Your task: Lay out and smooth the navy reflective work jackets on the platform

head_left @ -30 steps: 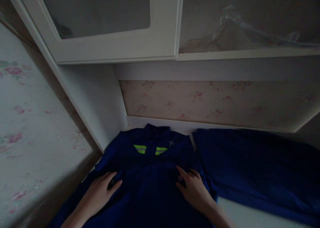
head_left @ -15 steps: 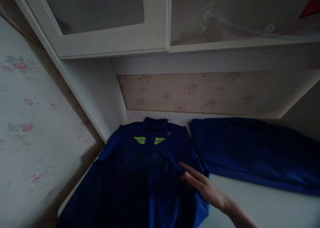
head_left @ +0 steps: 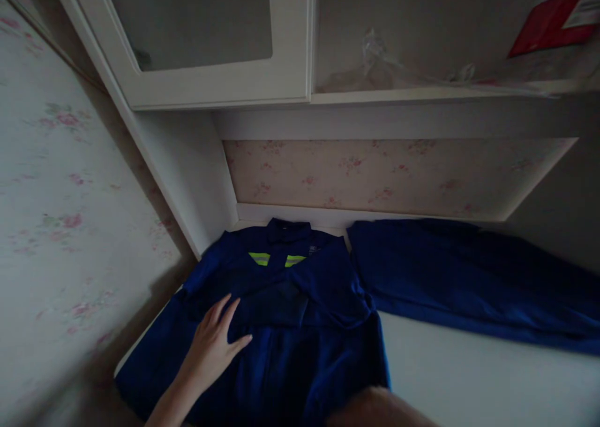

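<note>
Dim alcove with floral wallpaper (head_left: 403, 174) behind, a white cabinet door (head_left: 206, 39) overhead and a shelf (head_left: 422, 94) beside it carrying crumpled clear plastic (head_left: 379, 61) and a red package (head_left: 548, 17).

Below, a white counter (head_left: 469, 377) carrying two dark blue garments. On the right, a long blue garment (head_left: 469, 277) spread flat against the back wall, just beside the jacket and untouched.

On the left, a blue work jacket (head_left: 300, 314) lying flat, collar toward the wall, two yellow-green reflective strips (head_left: 276, 259) just below the collar, one sleeve apparently folded across the chest.

Left hand (head_left: 218, 346) flat on the jacket's left chest, fingers spread and relaxed, grip apart, pressing the cloth and clasping nothing.

Right hand not clearly shown: only a blurred patch of forearm (head_left: 375, 408) at the lower edge, near the jacket's hem, so impossible to tell whether that grip is apart or together.

Likely handling, judged from the look: soft, limp, light to medium cloth, not fragile, inclined to slide on the smooth counter and to crease. Best taken at shoulders, collar or hem edges rather than mid-panel. Jacket directly under the left palm, most of it stretching right of and beyond the fingers.
</note>
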`<action>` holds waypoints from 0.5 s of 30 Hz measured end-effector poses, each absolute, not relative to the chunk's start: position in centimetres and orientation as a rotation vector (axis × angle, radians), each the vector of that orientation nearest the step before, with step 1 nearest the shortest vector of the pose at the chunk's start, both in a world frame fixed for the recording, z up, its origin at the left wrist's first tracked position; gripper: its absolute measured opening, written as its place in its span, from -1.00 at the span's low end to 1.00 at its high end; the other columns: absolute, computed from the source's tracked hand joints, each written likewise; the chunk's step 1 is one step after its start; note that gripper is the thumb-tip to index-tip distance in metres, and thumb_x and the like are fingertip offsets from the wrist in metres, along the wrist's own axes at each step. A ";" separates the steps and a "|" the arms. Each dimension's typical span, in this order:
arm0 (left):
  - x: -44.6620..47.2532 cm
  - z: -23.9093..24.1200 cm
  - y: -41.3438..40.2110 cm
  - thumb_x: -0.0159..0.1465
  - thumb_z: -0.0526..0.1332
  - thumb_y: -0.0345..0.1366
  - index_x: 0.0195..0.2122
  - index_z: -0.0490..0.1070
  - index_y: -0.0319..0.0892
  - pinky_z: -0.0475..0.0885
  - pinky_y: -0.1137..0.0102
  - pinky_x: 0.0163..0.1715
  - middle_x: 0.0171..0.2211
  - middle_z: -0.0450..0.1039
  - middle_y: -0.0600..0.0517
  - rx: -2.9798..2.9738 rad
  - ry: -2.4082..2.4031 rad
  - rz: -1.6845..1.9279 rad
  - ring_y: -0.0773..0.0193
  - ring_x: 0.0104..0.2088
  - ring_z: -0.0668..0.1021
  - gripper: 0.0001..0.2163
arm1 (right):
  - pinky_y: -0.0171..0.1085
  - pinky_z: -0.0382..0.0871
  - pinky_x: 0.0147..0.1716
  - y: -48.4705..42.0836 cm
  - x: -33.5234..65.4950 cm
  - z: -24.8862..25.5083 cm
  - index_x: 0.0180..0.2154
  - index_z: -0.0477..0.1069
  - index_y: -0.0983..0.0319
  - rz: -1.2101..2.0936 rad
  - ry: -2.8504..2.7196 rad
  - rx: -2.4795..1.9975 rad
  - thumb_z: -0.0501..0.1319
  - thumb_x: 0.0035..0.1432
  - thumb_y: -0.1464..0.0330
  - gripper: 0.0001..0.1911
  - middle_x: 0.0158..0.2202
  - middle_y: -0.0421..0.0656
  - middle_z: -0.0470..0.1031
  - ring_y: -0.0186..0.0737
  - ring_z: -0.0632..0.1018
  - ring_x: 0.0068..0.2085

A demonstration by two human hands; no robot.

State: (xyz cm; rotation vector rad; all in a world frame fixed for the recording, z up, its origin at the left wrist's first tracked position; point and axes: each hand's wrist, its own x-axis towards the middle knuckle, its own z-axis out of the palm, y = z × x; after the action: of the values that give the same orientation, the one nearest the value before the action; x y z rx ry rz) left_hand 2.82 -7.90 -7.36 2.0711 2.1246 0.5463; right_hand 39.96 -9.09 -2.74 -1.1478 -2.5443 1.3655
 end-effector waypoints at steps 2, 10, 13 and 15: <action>3.0 -8.2 -5.8 0.17 0.25 -0.03 0.27 0.19 -0.15 0.20 0.01 0.22 0.29 0.19 -0.18 2.008 2.189 0.453 -0.08 0.28 0.24 -0.33 | -0.21 0.41 0.02 -7.0 38.0 -1.8 0.09 0.44 -0.01 1.117 -2.465 -1.239 0.15 0.13 0.31 -0.54 0.02 -0.18 0.55 -0.10 0.56 0.00; 8.5 -11.4 -6.3 0.19 0.08 -0.41 0.11 0.30 -0.18 0.43 0.03 -0.05 0.12 0.32 -0.20 1.836 2.314 0.566 -0.08 0.07 0.43 -0.57 | 0.03 0.34 0.08 1.6 34.3 -5.0 0.36 -0.01 0.28 0.668 -2.620 -1.477 0.17 0.05 0.46 -0.17 0.23 0.14 0.29 0.14 0.47 0.09; 10.1 -12.4 -7.4 0.11 0.09 -0.44 0.00 0.39 -0.14 0.41 0.10 0.07 0.05 0.39 -0.17 1.878 2.139 0.768 -0.02 0.06 0.47 -0.60 | -0.08 0.34 0.09 3.8 36.5 -4.0 0.38 -0.08 0.21 0.681 -2.622 -1.337 0.06 -0.11 0.62 -0.03 0.17 0.05 0.38 -0.01 0.52 0.05; 10.3 -11.7 -7.7 0.05 0.08 -0.43 -0.04 0.43 -0.11 0.41 0.10 0.09 0.03 0.43 -0.16 1.869 2.063 0.844 -0.04 0.07 0.49 -0.58 | -0.16 0.31 0.11 5.5 39.5 -2.5 0.34 0.05 0.23 0.687 -2.484 -1.247 0.03 -0.18 0.61 -0.04 0.14 -0.01 0.42 -0.09 0.49 0.08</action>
State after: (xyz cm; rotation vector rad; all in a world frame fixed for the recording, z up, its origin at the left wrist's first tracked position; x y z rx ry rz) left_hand 10.33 -7.71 -11.73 1.8693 2.0631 0.8440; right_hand 39.49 5.52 -2.47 -1.2473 -2.4837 0.6865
